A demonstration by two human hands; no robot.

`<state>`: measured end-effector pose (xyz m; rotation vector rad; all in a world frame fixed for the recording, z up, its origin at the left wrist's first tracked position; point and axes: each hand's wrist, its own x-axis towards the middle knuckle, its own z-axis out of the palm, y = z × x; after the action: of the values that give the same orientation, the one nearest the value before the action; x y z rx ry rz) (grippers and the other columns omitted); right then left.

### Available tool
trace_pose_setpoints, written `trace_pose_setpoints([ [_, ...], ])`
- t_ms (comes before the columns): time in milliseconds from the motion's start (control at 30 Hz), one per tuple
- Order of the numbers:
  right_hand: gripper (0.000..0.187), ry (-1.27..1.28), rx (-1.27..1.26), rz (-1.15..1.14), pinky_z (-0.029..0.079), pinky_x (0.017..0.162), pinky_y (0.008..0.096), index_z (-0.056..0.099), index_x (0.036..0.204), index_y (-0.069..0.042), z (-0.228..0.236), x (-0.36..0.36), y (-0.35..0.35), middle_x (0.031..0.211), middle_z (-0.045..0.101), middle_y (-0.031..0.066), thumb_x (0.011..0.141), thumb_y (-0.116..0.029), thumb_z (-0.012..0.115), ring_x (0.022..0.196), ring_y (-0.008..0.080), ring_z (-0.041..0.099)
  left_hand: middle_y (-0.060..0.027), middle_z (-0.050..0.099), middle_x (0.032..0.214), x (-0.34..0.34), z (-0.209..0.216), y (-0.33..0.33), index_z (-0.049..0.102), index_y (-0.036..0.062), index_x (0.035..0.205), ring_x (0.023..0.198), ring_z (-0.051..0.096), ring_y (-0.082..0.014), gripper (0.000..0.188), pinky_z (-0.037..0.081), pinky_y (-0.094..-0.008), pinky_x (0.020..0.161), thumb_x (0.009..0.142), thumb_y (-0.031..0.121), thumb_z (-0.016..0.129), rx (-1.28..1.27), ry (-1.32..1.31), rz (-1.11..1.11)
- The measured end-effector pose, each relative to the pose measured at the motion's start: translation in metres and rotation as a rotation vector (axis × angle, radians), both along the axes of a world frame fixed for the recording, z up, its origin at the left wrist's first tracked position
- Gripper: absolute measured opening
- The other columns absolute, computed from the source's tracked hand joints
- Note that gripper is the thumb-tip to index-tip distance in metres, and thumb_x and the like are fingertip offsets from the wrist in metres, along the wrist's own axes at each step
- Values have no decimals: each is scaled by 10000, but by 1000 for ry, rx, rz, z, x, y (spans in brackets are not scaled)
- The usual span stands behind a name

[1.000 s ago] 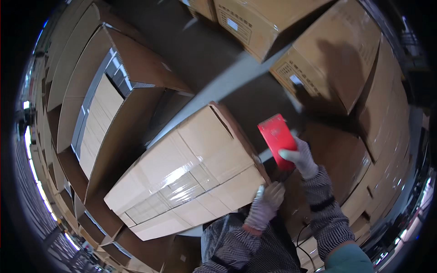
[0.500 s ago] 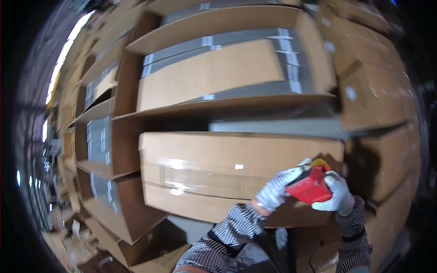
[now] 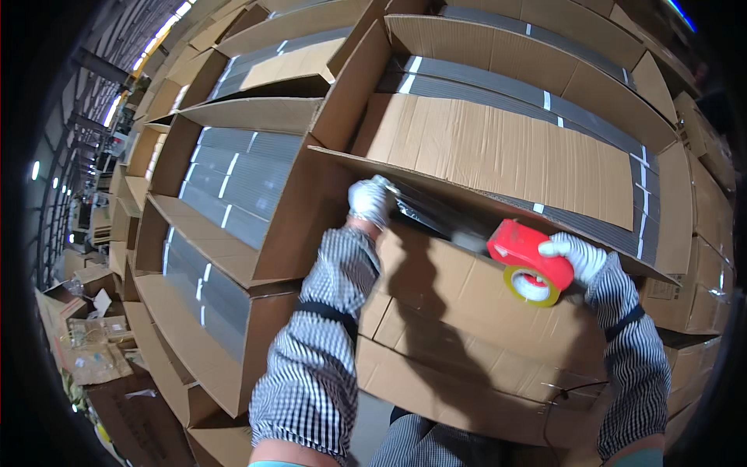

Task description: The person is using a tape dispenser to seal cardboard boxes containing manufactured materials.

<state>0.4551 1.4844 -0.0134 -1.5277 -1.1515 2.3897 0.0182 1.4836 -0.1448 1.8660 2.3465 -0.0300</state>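
Left hand [image 3: 369, 201] presses its fingers on the carton flap [image 3: 436, 204], steadying it; right hand [image 3: 580, 257] grips the red tape dispenser [image 3: 529, 261] (yellowish roll beneath), just beside that flap's edge.

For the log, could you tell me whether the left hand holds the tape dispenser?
No, the right hand holds the tape dispenser; the left hand presses the flap.

Head camera looks down, close over stacked cardboard boxes [image 3: 482, 148]; fisheye bends edges.
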Motion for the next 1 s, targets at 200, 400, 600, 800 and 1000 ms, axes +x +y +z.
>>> trace_pose_setpoints([
  [200, 437, 53, -141, 176, 560, 924, 361, 696, 1130, -12, -111, -128, 59, 1065, 746, 124, 872, -358, 759, 953, 181, 708, -186, 715, 1124, -175, -41, -34, 735, 42, 1085, 1027, 697, -365, 317, 565, -423, 848, 981, 248, 517, -303, 107, 289],
  [400, 416, -163, -265, 111, 577, 843, 336, 713, 1155, -90, -111, -81, 77, 1038, 755, 102, 845, -357, 788, 927, 198, 715, -150, 730, 1095, -71, 2, -72, 729, 49, 1122, 1044, 693, -259, 282, 531, -399, 953, 959, 154, 524, -718, 219, -17],
  [600, 562, -232, 395, 121, 546, 910, 382, 708, 1212, -142, -75, -27, 43, 1141, 729, 123, 793, -513, 769, 1011, 259, 694, -158, 686, 1213, -19, -39, -76, 678, 38, 1206, 1104, 646, -289, 241, 506, -343, 1002, 972, 67, 629, 506, -509, 13],
  [800, 670, -435, 715, 437, 505, 996, 400, 712, 1246, -212, -17, 202, -4, 1262, 697, 117, 779, -692, 699, 1099, 316, 670, -105, 585, 1379, 377, -31, -101, 598, 79, 1325, 1306, 478, -347, 417, 264, -553, 1131, 972, 232, 437, 234, -71, -353],
  [1000, 209, 2, 564, -306, 548, 898, 360, 769, 984, -21, 22, 508, -85, 1033, 757, 110, 911, -193, 675, 975, 234, 715, -139, 582, 1275, 696, -6, -125, 612, 100, 1190, 1224, 506, -356, 422, 370, -538, 1022, 814, 276, 686, 341, -521, -735],
])
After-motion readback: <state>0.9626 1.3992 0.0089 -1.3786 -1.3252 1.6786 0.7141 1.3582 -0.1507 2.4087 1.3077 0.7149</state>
